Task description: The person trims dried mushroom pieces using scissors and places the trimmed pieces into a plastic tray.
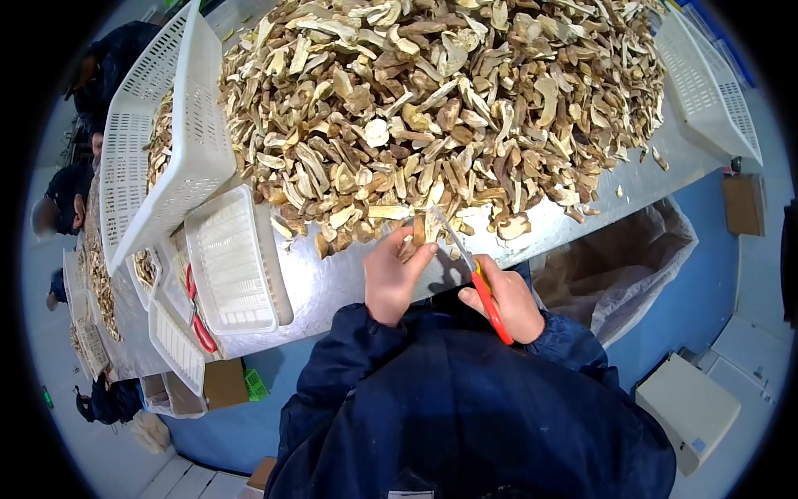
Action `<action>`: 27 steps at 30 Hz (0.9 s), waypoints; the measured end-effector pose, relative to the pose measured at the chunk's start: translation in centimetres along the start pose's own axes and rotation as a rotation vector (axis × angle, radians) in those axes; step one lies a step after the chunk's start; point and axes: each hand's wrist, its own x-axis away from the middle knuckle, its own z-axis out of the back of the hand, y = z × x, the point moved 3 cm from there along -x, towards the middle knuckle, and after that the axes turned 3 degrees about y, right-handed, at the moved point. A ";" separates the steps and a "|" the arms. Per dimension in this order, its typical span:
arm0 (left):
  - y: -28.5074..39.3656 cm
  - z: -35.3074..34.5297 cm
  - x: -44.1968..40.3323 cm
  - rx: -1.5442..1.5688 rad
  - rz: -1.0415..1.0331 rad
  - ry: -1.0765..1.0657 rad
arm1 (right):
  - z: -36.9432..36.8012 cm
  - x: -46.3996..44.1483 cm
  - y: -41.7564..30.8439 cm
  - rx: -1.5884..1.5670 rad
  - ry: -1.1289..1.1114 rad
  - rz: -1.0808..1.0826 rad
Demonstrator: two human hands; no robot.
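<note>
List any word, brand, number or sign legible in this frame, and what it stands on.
No readable text anywhere.
Pale patch on the dark blue jacket, cut off by the bottom edge: nothing legible.
Small pale-blue mark on the white box, lower right: too small to read.
Red-handled tool in the right hand: no legible marking.

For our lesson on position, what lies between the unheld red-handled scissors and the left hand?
The head view shows a white tray, then a strip of metal tabletop nearer the left hand.
</note>
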 end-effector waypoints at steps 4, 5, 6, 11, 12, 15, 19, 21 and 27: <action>1.1 3.1 -0.6 -0.076 -0.054 -0.005 | 0.1 0.3 0.6 -0.186 -0.043 0.002; 1.4 3.3 -0.9 -0.034 -0.037 -0.001 | 0.3 0.4 0.7 -0.196 -0.059 0.016; 1.9 3.5 -1.1 0.008 -0.017 0.007 | 0.3 0.5 0.7 -0.206 -0.079 0.030; 1.9 1.4 -0.9 0.253 0.189 -0.352 | -0.3 0.5 0.3 -0.210 -0.172 0.020; 1.7 1.4 -1.0 0.222 0.241 -0.363 | -0.3 0.5 0.2 -0.201 -0.174 0.015; 0.1 2.1 -1.2 0.145 0.301 -0.379 | -0.4 0.3 0.1 -0.155 -0.239 -0.070; 0.6 6.0 -0.6 0.061 0.229 -0.180 | -0.6 0.3 0.5 -0.126 -0.268 -0.047; 1.0 12.3 -0.1 -0.125 0.138 0.148 | -0.4 0.6 1.2 -0.131 -0.185 0.007; -1.0 25.6 -0.4 -0.837 -0.027 0.674 | 1.1 1.0 2.5 -0.227 -0.043 -0.039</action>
